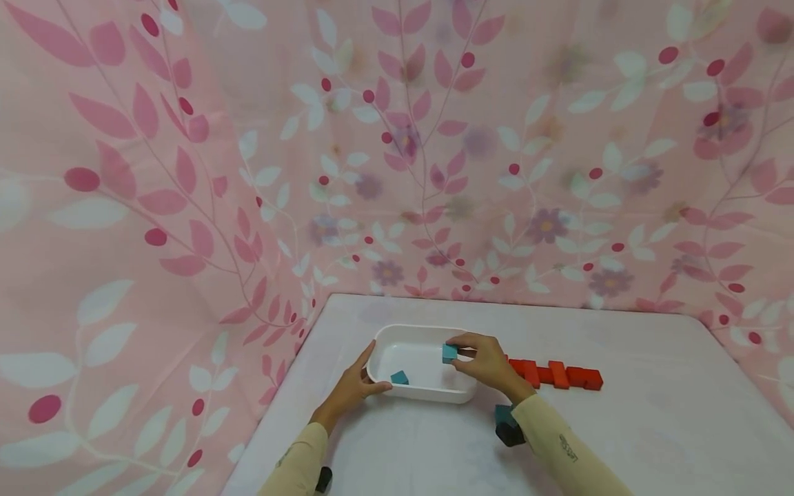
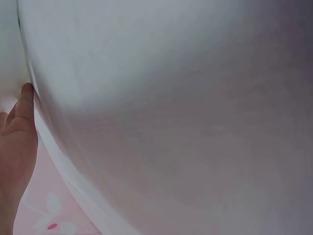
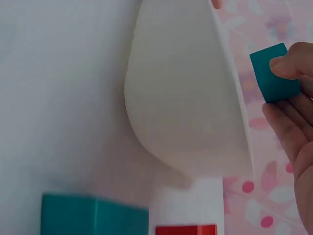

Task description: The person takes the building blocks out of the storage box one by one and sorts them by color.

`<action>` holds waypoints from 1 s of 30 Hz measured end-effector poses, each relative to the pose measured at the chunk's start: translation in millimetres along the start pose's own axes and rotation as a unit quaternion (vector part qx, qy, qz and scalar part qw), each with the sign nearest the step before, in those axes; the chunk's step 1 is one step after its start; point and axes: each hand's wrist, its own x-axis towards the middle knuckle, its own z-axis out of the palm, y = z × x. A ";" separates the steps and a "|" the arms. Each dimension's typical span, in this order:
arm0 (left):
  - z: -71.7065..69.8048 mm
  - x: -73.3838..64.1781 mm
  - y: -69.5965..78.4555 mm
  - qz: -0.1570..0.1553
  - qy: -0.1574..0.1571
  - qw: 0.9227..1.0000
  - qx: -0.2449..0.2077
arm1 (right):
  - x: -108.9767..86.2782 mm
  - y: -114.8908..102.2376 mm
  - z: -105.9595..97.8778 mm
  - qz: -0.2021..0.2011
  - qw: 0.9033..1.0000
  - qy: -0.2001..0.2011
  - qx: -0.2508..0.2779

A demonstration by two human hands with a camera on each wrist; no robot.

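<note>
A white rectangular tray [image 1: 406, 394] lies on the table, with one teal block [image 1: 400, 378] inside near its front left corner. My left hand [image 1: 350, 389] rests against the tray's left end, fingers extended along the side and thumb at the front rim. Over the tray's right part, my right hand [image 1: 486, 362] pinches a second teal block [image 1: 449, 354] between thumb and fingers. From the right wrist, that teal block [image 3: 264, 88] shows above the level of the tray's rim, the thumb pressed on its face.
Red blocks [image 1: 577, 377] form a row to the right of the tray, partly hidden by my right hand. Nearer to me, more teal [image 1: 504, 415] shows beside the right sleeve [image 1: 564, 441]. A pink floral cloth [image 1: 434, 207] hangs behind the white table [image 1: 651, 413].
</note>
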 end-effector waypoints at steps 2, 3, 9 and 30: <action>-0.3 0.6 -0.2 0.000 -0.001 1.000 0.000 | -8.4 2.3 -8.4 0.002 1.000 0.005 0.004; -0.4 0.8 -0.4 0.000 -0.001 1.000 0.001 | -12.8 3.9 -12.4 0.003 1.000 0.008 0.002; -0.4 0.4 0.0 -0.001 -0.004 1.000 -0.006 | -43.4 12.6 -33.9 0.040 0.998 0.034 -0.017; 1.3 -1.0 0.7 -0.007 0.011 1.000 0.007 | -131.5 38.8 -93.0 0.094 0.989 0.081 -0.079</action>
